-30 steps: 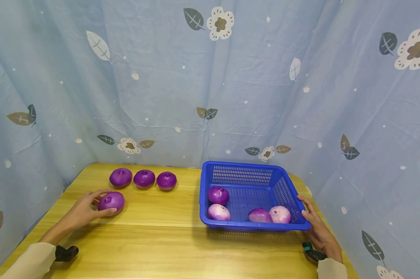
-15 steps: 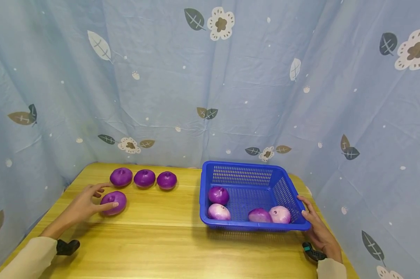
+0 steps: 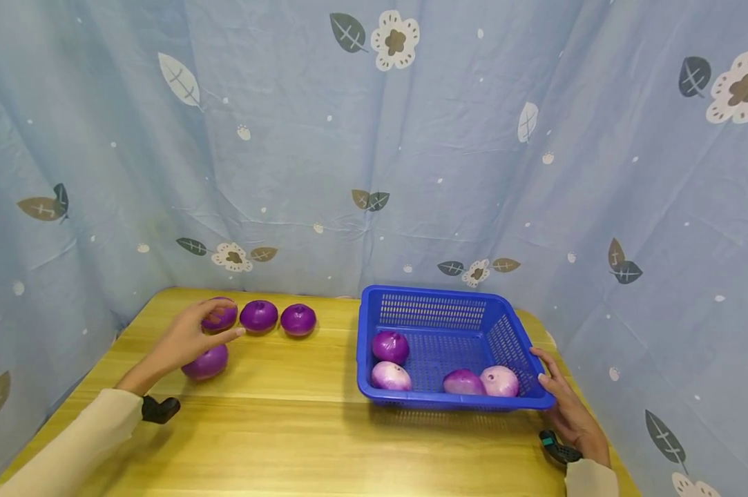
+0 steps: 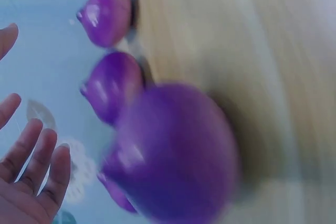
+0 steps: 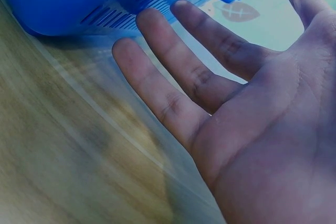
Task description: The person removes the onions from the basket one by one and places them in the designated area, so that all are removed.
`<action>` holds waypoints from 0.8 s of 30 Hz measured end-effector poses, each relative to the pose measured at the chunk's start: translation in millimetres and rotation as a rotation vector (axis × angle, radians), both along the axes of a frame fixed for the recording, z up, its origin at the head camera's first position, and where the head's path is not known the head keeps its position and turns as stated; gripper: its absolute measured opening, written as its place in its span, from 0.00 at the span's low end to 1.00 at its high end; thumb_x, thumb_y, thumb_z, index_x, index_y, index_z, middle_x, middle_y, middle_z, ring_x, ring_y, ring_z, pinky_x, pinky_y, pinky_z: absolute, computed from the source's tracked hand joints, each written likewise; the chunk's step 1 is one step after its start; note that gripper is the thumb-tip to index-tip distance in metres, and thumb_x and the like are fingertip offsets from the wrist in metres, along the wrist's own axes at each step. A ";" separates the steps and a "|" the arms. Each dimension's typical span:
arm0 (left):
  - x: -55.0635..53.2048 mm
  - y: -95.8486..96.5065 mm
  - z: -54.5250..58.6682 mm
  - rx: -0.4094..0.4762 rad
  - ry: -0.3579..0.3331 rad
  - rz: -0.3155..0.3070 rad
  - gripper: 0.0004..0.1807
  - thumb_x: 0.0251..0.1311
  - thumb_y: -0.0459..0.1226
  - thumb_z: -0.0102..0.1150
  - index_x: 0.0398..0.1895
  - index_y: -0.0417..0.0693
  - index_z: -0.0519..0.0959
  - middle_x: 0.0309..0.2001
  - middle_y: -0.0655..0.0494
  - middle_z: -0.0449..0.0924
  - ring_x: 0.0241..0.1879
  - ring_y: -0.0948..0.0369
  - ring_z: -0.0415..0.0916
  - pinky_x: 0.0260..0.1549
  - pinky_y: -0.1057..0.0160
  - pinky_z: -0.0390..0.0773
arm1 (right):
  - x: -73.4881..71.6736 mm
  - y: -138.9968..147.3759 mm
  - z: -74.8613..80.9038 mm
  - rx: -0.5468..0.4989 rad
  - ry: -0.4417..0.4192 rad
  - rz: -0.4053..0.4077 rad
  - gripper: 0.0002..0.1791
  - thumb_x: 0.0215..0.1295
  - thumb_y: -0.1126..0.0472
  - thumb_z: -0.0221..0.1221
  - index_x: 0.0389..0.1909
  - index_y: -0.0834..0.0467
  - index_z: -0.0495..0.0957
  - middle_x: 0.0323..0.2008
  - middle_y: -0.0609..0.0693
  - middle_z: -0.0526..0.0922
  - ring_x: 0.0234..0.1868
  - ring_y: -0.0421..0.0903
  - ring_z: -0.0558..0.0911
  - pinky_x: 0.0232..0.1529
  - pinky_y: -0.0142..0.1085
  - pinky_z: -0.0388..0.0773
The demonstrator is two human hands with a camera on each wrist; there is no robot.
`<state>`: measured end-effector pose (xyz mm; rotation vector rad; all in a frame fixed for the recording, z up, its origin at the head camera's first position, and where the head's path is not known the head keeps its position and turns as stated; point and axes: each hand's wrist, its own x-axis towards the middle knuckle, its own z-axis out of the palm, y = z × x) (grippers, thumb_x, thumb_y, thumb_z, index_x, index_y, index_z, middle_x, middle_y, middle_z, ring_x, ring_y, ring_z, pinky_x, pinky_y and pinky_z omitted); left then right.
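Note:
In the head view my left hand point(image 3: 193, 336) is raised over the left of the table, fingers apart and nothing held. Below it sits a purple onion point(image 3: 206, 363), partly covered by the hand. Behind stands a row of three more purple onions: the left onion point(image 3: 224, 319) partly hidden by my fingers, the middle onion point(image 3: 259, 316) and the right onion point(image 3: 298, 320). In the left wrist view the near onion point(image 4: 178, 150) looms large, apart from my fingers. My right hand point(image 3: 566, 407) touches the right rim of the blue basket point(image 3: 436, 399), its fingers nearly straight along the outside point(image 5: 173, 82).
Inside the basket lie several onions: a dark purple onion point(image 3: 390, 347) and a pale onion point(image 3: 391, 376) at left, a purple onion point(image 3: 463, 382) and a whitish onion point(image 3: 499, 381) at front right. A blue patterned curtain point(image 3: 299, 159) closes off the wooden table's point(image 3: 299, 442) back and sides.
My left hand has let go of the near onion and moved up and right toward the back row. The onion stays on the table. My right hand and the basket have not moved.

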<state>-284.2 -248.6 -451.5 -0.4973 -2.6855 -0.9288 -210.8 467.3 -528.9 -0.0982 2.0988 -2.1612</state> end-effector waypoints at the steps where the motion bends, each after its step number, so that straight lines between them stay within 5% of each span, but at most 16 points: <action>1: -2.7 5.9 1.6 0.012 0.000 -0.016 0.32 0.61 0.52 0.72 0.63 0.43 0.78 0.54 0.40 0.80 0.48 0.45 0.79 0.45 0.43 0.79 | 0.0 -0.3 0.2 0.000 -0.002 0.000 0.30 0.80 0.47 0.45 0.78 0.34 0.49 0.71 0.55 0.50 0.56 0.39 0.80 0.54 0.38 0.81; 8: -17.3 50.2 12.3 0.056 -0.012 -0.127 0.31 0.61 0.53 0.72 0.62 0.47 0.79 0.51 0.47 0.80 0.50 0.47 0.78 0.47 0.43 0.79 | 0.3 -3.5 1.3 0.017 0.000 -0.004 0.32 0.80 0.47 0.46 0.79 0.35 0.48 0.74 0.59 0.46 0.56 0.37 0.79 0.54 0.38 0.81; 16: -33.1 109.5 24.5 0.041 0.001 -0.296 0.27 0.60 0.49 0.74 0.61 0.50 0.80 0.49 0.52 0.80 0.47 0.53 0.79 0.45 0.46 0.80 | 0.8 0.8 1.3 -0.026 0.029 0.036 0.29 0.82 0.51 0.43 0.78 0.35 0.50 0.66 0.42 0.60 0.58 0.37 0.79 0.55 0.37 0.80; 24: -39.1 169.9 38.0 0.020 -0.004 -0.428 0.27 0.62 0.50 0.72 0.61 0.50 0.80 0.48 0.54 0.80 0.47 0.55 0.78 0.40 0.57 0.82 | -1.6 2.6 -1.0 -0.042 0.031 0.052 0.29 0.82 0.51 0.42 0.78 0.35 0.50 0.66 0.42 0.58 0.58 0.37 0.79 0.56 0.38 0.80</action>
